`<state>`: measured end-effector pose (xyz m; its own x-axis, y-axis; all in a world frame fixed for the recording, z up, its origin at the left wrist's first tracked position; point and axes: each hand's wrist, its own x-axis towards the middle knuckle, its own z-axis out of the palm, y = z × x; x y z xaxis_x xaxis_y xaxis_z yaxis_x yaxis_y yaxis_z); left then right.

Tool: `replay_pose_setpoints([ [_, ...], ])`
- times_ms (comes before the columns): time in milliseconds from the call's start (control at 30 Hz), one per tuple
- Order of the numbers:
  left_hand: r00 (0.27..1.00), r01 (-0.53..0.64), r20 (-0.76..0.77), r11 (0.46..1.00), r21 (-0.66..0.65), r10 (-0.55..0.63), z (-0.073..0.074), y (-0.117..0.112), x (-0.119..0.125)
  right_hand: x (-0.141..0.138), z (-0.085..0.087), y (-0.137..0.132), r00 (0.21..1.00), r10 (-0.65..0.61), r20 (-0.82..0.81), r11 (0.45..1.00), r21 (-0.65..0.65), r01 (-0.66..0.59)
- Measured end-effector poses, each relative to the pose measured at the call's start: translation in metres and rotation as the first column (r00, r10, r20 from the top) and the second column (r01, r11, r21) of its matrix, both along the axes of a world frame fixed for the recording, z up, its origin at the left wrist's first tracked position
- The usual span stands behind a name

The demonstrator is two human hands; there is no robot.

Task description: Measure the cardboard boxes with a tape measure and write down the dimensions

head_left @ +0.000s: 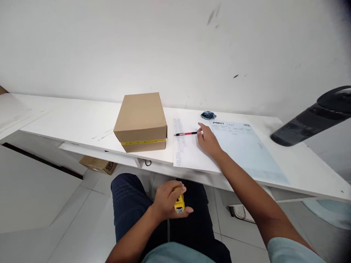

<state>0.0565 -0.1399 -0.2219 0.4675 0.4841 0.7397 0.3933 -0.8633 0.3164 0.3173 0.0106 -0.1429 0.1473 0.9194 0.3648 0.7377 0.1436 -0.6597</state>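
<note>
Sideways, pen (pixel 185 134) beside right hand (pixel 208 140)

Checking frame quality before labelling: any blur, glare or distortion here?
Head view: soft even light, faint shadows; white table and wall nearly wash out; the dark object at right is blurred; top-right corner darkens; box, pen and tape measure are sharp.
</note>
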Motion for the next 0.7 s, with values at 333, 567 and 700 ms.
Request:
replay_pose_setpoints([
  [333,0.997,-0.063,0.062,0.986,0.153,0.054,0.014,-0.014,-0.031,-0.134,-0.059,-0.201,0.232,0.130,-0.964,0.768,-0.050,-0.638],
  [567,0.944,-0.325,-0.248,0.759,-0.564,0.219,-0.030,-0.004,-0.046,-0.178,-0.118,-0.180,0.082,-0.407,-0.910,0.626,-0.343,-0.700],
  [700,0.900,-0.387,-0.434,0.546,-0.743,0.047,-0.050,0.012,-0.039,-0.173,-0.149,-0.167,0.037,-0.559,-0.828,0.642,-0.461,-0.613],
])
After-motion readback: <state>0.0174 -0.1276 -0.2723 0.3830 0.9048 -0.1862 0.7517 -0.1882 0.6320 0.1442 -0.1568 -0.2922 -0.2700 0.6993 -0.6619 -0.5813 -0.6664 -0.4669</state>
